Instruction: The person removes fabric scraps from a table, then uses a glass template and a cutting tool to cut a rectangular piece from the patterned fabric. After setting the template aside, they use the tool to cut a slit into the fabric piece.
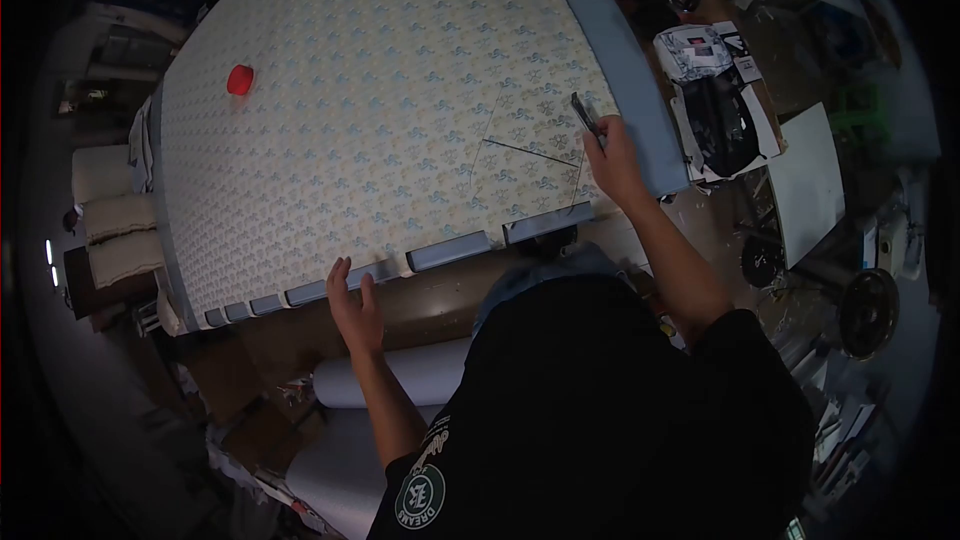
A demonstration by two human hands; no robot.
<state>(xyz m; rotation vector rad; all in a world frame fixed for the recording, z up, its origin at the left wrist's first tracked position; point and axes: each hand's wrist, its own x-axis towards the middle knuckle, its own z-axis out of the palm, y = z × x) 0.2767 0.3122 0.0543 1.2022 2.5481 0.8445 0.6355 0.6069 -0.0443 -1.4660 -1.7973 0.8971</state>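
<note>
A large sheet of patterned cream fabric (370, 90) lies over a blue-grey table (632, 70). Over its right end, my right hand (614, 158) is closed around a dark slim hand tool (581, 108), whose tip points away from me. Thin dark lines (530, 152) show on the fabric just left of that hand. My left hand (356, 308) is at the near edge, holding nothing, with fingers apart and pointing toward the cloth. Along this edge the fabric is notched, and strips of the blue-grey surface show between its tabs.
A red round object (240, 80) sits on the far left of the fabric. At right are a black bag (720, 125), a white board (808, 185) and a round metal piece (866, 313). Pale rolls (390, 375) lie below the table, with cushions (118, 218) at left.
</note>
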